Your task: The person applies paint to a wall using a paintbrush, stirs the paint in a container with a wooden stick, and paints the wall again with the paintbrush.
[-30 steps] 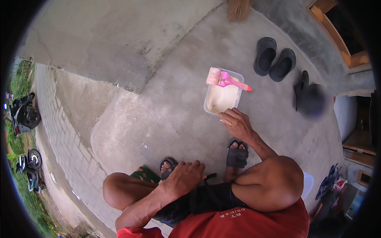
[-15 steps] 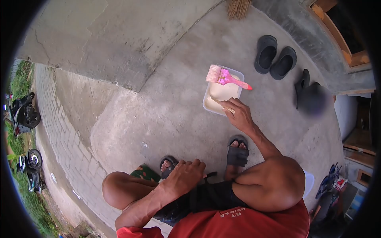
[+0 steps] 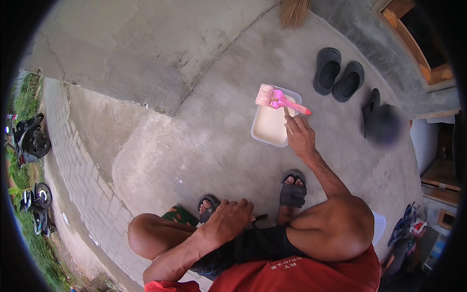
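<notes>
Pale, creamy liquid fills part of a white plastic tub [image 3: 255, 127] on the concrete floor. Across the tub's far end lies a pink-handled paintbrush [image 3: 280, 99], its pale bristles to the left and red handle tip past the right rim. My right hand [image 3: 300, 136] is closed on a thin stick [image 3: 286, 111] at the tub's right edge, the stick's upper end close under the brush handle. My left hand [image 3: 227, 220] rests near my left knee with its fingers curled; what they hold, if anything, is hidden.
Black clogs [image 3: 348, 82] and another dark pair of footwear [image 3: 372, 104] stand at the right. A broom [image 3: 294, 13] is at the top. Two motorcycles [image 3: 36, 138] are far left. My sandalled feet [image 3: 293, 194] are below the tub. A concrete wall [image 3: 121, 53] borders the floor.
My right hand has moved right and slightly down from over the tub's near part to its right edge. The stick now points up toward the brush handle. My left hand stays near my knee.
</notes>
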Action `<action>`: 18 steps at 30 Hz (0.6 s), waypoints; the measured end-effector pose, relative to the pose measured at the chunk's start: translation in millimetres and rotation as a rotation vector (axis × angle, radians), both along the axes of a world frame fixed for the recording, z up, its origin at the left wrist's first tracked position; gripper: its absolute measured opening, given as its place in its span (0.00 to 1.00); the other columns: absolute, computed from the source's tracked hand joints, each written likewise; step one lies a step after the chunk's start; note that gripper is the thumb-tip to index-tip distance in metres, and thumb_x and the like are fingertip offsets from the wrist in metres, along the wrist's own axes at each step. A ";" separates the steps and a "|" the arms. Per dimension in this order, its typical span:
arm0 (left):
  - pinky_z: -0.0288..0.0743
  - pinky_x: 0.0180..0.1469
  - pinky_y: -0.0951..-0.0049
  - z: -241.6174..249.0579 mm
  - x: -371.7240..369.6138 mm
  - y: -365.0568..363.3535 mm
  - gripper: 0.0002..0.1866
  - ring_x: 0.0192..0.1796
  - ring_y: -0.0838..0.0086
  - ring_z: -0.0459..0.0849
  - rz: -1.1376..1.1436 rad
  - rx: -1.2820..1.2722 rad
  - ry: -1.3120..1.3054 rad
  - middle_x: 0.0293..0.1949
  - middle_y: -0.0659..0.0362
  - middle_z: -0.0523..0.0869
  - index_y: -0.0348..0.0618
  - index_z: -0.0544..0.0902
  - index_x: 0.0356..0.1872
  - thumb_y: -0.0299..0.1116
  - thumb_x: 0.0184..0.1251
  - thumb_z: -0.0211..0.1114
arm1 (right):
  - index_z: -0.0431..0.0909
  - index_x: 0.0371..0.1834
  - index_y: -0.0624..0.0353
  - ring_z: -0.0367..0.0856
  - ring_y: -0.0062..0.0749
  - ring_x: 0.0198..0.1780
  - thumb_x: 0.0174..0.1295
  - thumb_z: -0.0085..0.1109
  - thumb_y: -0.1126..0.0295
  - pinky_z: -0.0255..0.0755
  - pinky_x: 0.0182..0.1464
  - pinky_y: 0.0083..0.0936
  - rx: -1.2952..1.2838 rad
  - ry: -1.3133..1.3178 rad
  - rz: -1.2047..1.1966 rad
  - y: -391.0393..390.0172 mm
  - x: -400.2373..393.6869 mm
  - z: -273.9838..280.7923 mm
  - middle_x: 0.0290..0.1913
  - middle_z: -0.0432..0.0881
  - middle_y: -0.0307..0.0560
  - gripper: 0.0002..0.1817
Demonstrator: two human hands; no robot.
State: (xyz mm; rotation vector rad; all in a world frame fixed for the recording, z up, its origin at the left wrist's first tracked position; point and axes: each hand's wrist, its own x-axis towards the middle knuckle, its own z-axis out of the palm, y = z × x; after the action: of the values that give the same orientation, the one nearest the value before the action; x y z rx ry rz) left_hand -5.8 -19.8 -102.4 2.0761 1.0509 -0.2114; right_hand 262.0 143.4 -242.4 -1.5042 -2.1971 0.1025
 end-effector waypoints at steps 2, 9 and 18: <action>0.76 0.57 0.55 0.2 1.0 -0.2 0.17 0.52 0.52 0.87 0.003 0.002 -0.008 0.46 0.48 0.84 0.37 0.79 0.50 0.43 0.76 0.60 | 0.83 0.53 0.57 0.79 0.39 0.44 0.61 0.67 0.73 0.79 0.43 0.37 0.007 0.002 0.008 -3.5 -4.6 -0.2 0.41 0.78 0.42 0.16; 0.76 0.58 0.55 -0.8 -0.3 1.2 0.17 0.52 0.52 0.86 0.006 -0.017 0.023 0.46 0.48 0.84 0.38 0.78 0.50 0.43 0.76 0.60 | 0.83 0.53 0.54 0.81 0.40 0.43 0.59 0.68 0.76 0.79 0.41 0.38 -0.173 0.128 0.281 -20.9 6.8 23.5 0.39 0.79 0.42 0.18; 0.77 0.57 0.56 -1.2 -0.9 0.5 0.17 0.51 0.54 0.87 -0.001 0.000 0.043 0.46 0.49 0.84 0.37 0.79 0.49 0.43 0.76 0.62 | 0.82 0.53 0.56 0.81 0.41 0.43 0.60 0.67 0.77 0.79 0.41 0.38 -0.165 0.137 0.212 -27.7 16.0 19.7 0.39 0.79 0.42 0.17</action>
State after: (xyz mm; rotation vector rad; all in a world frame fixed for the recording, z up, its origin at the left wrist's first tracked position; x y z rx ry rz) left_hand -6.7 -19.3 -103.6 2.0800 1.0756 -0.2580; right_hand 278.0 115.7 -222.7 -1.2996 -2.2746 0.4527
